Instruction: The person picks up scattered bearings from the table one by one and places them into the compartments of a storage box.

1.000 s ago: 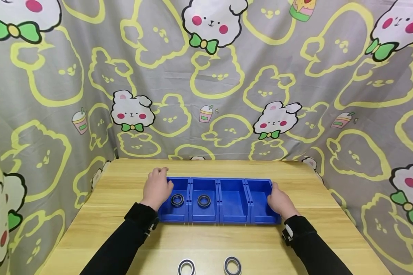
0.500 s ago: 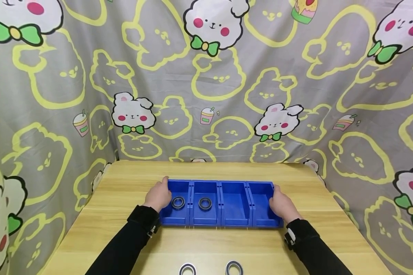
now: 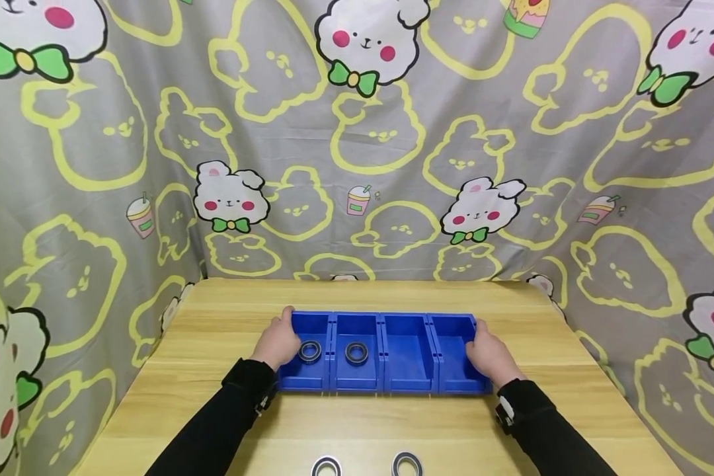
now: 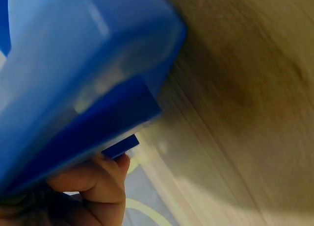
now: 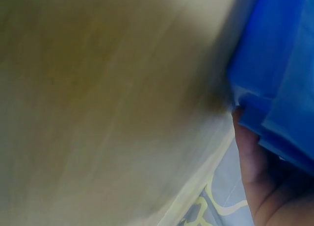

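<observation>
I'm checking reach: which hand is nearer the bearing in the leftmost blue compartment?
Left. The left hand grips the left end of the blue bin row, close to that bearing; the right hand grips the opposite end.

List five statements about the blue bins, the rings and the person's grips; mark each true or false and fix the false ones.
1. The blue bin row has four compartments. True.
2. The left grip and right grip hold opposite ends of it. True.
3. Every ring is inside the row. False: two rings lie on the table.
4. The leftmost compartment contains one ring. True.
5. The third compartment from the left contains a ring. False: none shows there.
</observation>
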Demonstrator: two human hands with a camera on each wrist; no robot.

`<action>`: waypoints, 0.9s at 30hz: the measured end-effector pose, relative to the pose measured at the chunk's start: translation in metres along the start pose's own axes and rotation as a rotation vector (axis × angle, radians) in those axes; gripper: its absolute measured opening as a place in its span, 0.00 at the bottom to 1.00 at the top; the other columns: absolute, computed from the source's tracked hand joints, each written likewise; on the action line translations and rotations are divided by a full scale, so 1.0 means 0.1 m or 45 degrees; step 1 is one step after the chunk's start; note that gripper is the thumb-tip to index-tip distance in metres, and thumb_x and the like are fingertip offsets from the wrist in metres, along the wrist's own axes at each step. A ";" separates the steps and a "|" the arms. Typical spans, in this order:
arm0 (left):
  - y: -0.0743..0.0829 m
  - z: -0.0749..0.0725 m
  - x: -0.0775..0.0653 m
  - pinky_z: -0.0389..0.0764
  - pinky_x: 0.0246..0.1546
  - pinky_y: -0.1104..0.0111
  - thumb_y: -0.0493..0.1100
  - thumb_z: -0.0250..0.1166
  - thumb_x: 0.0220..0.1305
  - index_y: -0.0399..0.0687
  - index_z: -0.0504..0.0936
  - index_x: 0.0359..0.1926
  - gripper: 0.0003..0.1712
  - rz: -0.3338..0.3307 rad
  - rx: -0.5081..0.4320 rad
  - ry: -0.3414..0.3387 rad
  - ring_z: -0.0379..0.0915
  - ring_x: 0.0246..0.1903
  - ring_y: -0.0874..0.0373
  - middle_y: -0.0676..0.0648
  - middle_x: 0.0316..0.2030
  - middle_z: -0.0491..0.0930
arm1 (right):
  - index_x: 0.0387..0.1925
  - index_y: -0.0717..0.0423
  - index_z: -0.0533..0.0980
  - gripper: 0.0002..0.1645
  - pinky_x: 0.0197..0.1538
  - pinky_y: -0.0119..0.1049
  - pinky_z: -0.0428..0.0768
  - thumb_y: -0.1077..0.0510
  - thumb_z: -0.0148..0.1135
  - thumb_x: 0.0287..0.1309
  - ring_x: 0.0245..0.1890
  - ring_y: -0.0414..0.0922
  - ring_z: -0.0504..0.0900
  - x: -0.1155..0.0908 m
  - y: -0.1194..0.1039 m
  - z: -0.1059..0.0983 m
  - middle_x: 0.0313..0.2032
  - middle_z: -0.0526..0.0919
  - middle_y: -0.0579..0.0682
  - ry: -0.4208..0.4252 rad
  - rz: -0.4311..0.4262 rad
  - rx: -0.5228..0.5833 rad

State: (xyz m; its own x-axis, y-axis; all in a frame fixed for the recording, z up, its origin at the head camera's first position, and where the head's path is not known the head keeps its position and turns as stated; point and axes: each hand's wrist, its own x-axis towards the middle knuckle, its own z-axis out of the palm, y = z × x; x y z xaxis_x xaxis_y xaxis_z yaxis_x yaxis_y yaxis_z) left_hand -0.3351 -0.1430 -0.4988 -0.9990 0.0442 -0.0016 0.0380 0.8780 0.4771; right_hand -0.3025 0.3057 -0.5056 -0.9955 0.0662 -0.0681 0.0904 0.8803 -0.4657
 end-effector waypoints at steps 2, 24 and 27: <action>-0.02 0.01 0.00 0.71 0.29 0.58 0.33 0.52 0.62 0.40 0.55 0.75 0.39 -0.013 -0.003 -0.008 0.69 0.26 0.47 0.26 0.53 0.72 | 0.71 0.78 0.45 0.40 0.51 0.61 0.77 0.59 0.48 0.69 0.51 0.69 0.79 0.01 0.00 0.02 0.55 0.72 0.81 0.011 -0.018 -0.004; 0.00 0.00 0.05 0.67 0.23 0.61 0.33 0.52 0.61 0.47 0.55 0.76 0.40 -0.054 -0.079 -0.018 0.69 0.24 0.46 0.28 0.52 0.73 | 0.48 0.58 0.81 0.16 0.45 0.52 0.80 0.55 0.64 0.61 0.50 0.56 0.76 -0.74 -1.11 -0.01 0.49 0.78 0.57 0.492 -0.699 -0.149; 0.01 0.01 0.04 0.68 0.23 0.61 0.33 0.52 0.61 0.46 0.55 0.76 0.40 -0.046 -0.076 -0.025 0.69 0.24 0.47 0.28 0.51 0.73 | 0.48 0.55 0.81 0.15 0.43 0.45 0.82 0.54 0.66 0.61 0.49 0.51 0.77 -0.91 -1.32 0.11 0.50 0.78 0.52 0.429 -0.792 -0.168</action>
State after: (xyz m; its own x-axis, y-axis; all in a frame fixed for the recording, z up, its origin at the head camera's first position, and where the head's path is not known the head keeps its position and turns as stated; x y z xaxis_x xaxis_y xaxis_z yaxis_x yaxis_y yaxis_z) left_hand -0.3394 -0.1419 -0.4995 -0.9991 0.0228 -0.0371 -0.0002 0.8493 0.5279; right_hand -0.2239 0.1781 -0.4473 -0.8181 -0.3436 0.4611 -0.4796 0.8501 -0.2174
